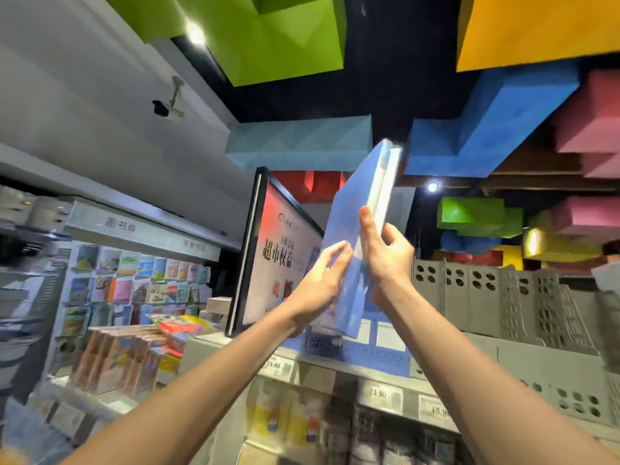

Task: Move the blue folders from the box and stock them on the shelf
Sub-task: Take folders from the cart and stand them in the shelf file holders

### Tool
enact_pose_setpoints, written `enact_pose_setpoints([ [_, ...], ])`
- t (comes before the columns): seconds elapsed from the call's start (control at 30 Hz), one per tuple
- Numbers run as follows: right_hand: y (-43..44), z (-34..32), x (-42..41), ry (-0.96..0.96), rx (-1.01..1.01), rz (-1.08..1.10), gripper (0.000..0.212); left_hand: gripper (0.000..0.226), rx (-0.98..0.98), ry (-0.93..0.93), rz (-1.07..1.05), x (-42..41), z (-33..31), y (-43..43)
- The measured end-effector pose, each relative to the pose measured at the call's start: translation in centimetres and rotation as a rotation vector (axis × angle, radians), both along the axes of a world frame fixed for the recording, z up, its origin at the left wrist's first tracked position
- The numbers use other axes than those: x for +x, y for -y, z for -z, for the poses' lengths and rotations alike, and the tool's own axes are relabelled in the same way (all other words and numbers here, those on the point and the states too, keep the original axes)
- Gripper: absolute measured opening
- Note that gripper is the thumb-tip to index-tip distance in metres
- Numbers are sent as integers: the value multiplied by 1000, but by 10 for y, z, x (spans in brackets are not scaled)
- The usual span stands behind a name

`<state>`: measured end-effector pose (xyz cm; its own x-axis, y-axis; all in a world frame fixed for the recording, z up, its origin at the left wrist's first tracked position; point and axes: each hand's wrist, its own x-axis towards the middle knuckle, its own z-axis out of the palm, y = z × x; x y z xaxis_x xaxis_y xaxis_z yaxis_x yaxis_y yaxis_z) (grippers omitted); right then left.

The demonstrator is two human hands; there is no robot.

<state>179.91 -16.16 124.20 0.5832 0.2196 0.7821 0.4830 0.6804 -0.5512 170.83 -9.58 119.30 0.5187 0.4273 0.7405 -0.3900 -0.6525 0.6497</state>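
The folder (352, 209) stands tilted above the shelf (322, 372), held between the left hand (323, 283) and the right hand (385, 253). Under it, more folders (379, 347) sit on the shelf. A sign board (278, 253) stands just left, and file racks (503, 303) line the shelf to the right.

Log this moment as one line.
left hand grips blue folders | right hand grips same | folders tilted above shelf | not yet stocked

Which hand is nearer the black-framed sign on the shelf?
Left. The left hand holds the blue folders right beside the black-framed sign; the right hand grips their far side, farther from the sign.
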Motion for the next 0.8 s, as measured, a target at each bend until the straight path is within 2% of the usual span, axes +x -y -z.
enact_pose_setpoints([
  [0.07, -18, -9, -4, 25, -2, -103, 34, 55, -48, 46, 54, 5, -8, -17],
  [0.17, -41, -20, -1, 117, -45, -113, 28, 67, -69, 66, 163, 8, -18, -42],
  [0.33, -63, -18, 14, 83, -63, -136, 36, 51, 36, 55, 169, 16, -25, -70],
  [0.5, -67, -14, 17, 74, -46, -159, 33, 64, 41, 91, 129, 22, -24, -91],
  [0.67, -56, -14, 21, 82, -17, -106, 28, 40, 37, 144, 87, 28, -21, -83],
  [0.8, -43, -11, 31, 37, -14, -55, 39, 39, 71, 224, -72, 36, -19, -71],
])
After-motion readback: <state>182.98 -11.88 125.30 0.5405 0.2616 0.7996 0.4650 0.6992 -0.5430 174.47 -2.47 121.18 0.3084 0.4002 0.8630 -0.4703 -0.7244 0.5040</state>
